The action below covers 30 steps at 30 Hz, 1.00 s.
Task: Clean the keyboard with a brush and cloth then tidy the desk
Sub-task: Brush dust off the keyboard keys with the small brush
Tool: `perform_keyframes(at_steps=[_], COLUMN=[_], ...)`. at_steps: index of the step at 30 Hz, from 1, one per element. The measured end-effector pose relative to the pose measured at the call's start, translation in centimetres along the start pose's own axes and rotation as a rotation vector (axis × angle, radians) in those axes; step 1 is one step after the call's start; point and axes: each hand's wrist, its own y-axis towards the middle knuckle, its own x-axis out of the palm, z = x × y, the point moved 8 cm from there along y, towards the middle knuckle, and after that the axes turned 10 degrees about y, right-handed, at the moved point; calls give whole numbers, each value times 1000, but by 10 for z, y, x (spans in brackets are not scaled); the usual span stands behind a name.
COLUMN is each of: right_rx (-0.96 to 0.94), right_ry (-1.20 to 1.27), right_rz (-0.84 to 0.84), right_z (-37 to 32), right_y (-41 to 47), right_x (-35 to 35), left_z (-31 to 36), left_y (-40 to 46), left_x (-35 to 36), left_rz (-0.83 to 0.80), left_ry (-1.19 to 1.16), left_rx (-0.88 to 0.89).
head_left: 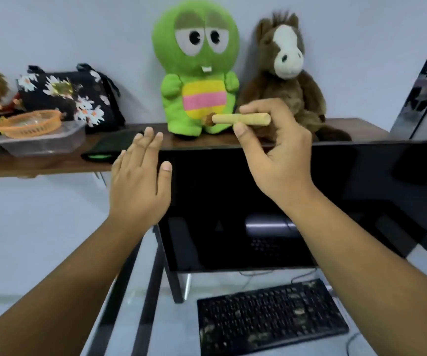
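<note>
The keyboard [271,318] lies low on the glass bench [176,330], in front of the dark monitor [310,188], and its black keys are speckled with pale crumbs and grit, so the cleaning looks not yet begun. Up above it, at shelf height, the right hand [274,150] pinches a wooden brush handle [240,119] between thumb and fingers, held level, with its darker tip pointing left toward the green plush [197,65]; the bristles are too small to make out. The left hand [140,181] is spread wide and empty, palm forward, just in front of the shelf [40,165], touching nothing. By my reading this is the fetch stage: brush in hand, well apart from the keys. The next move calls for bringing that brush down over the monitor's top edge to the keyboard and turning the tip to the keys. No cloth is in sight, so it needs finding too. The brown horse plush [284,73], flowered bag [73,93] and orange basket [27,123] sit undisturbed on the shelf.
</note>
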Motion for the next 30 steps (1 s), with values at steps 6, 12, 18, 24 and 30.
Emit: perform_keyframes(at_steps=[6, 12, 18, 24, 30], right_rx=[174, 446, 754, 890, 917], right_ry=[57, 46, -77, -121, -83], right_rz=[-13, 12, -66, -220, -377], right_z=[36, 79, 134, 160, 162], right_y=[-97, -194, -296, -348, -372], right_x=[-65, -104, -108, -65, 14], left_z=[53, 71, 50, 30, 10], left_y=[-88, -182, -277, -343, -352], left_x=[30, 92, 169, 214, 234], left_rz=[-44, -228, -634, -973, -1106], left_ry=[-81, -111, 24, 30, -26], left_rx=[-15, -160, -255, -357, -320])
